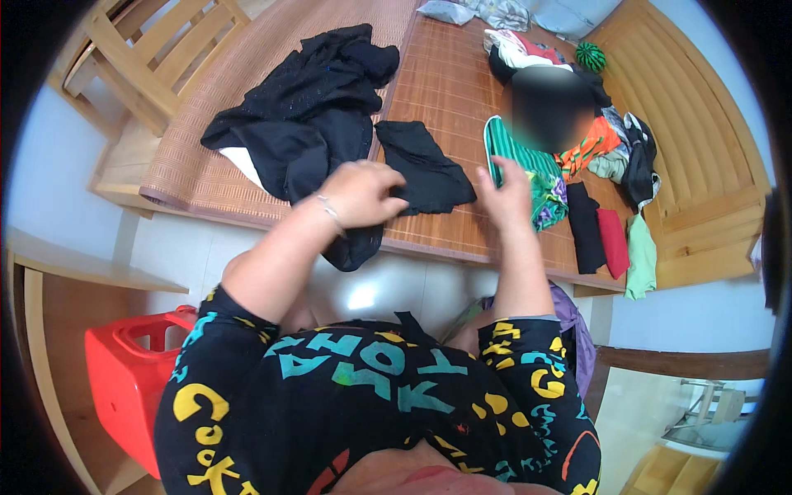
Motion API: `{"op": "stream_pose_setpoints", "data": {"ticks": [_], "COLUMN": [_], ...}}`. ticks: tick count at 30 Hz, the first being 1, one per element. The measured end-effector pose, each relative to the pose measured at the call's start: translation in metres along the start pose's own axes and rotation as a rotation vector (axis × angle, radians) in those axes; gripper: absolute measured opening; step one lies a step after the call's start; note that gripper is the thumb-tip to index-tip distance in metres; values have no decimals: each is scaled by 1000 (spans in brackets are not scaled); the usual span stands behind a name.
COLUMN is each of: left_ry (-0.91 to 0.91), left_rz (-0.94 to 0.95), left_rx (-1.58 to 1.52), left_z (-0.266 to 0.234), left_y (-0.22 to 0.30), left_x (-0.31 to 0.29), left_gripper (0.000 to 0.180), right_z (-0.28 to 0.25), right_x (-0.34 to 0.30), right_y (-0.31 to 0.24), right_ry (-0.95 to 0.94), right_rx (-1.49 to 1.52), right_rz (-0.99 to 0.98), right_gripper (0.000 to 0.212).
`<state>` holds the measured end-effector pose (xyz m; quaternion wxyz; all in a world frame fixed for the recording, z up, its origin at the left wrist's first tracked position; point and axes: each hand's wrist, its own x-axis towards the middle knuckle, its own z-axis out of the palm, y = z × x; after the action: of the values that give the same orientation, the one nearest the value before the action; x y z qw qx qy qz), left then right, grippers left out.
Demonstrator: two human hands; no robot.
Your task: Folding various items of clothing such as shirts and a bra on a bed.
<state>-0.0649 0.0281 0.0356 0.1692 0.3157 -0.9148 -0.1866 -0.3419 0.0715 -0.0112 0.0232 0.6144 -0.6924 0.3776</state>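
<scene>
Ok so everything's on bamboo-style matting, a paler woven mat left of the left fingers and a browner slatted mat beyond and right of them. Big crumpled black garment sprawls left of and past those fingers, drooping over the near edge. Flat black cloth sits between them and the right fingers. Right of those: green striped piece, orange patterned one, then narrow black piece, red piece and light green piece

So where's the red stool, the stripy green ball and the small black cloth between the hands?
Red stool [124, 388], head view: its side.
Stripy green ball [591, 57], head view: its middle.
Small black cloth [425, 167], head view: its middle.
</scene>
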Motion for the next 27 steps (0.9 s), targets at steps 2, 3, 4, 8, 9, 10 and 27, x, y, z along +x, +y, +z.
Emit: {"op": "stream_pose_setpoints", "data": {"ticks": [2, 3, 4, 8, 9, 10, 27], "left_ry": [150, 143, 132, 159, 151, 128, 50], "left_rz": [24, 34, 38, 117, 140, -26, -601], "left_rx": [-19, 41, 100, 74, 72, -167, -1576], "left_z": [48, 60, 68, 74, 72, 66, -4], "left_y": [-10, -10, -9, -21, -21, -22, -35], "left_x": [10, 12, 10, 9, 14, 12, -17], "left_gripper": [32, 32, 31, 32, 32, 31, 40], "right_z": [22, 34, 48, 50, 52, 45, 26], "right_x": [-6, -7, -13, -9, -7, -2, -48], "right_y": [-25, -22, -17, -26, -16, -31, -98], "right_ry": [-88, -71, -60, -253, -188, -185, -59], "right_rx": [-18, -54, -87, -97, 48, 60, 349], "right_rz": [4, 0, -2, 255, 330, 335, -261], "right_gripper": [39, 38, 38, 26, 14, 14, 15]}}
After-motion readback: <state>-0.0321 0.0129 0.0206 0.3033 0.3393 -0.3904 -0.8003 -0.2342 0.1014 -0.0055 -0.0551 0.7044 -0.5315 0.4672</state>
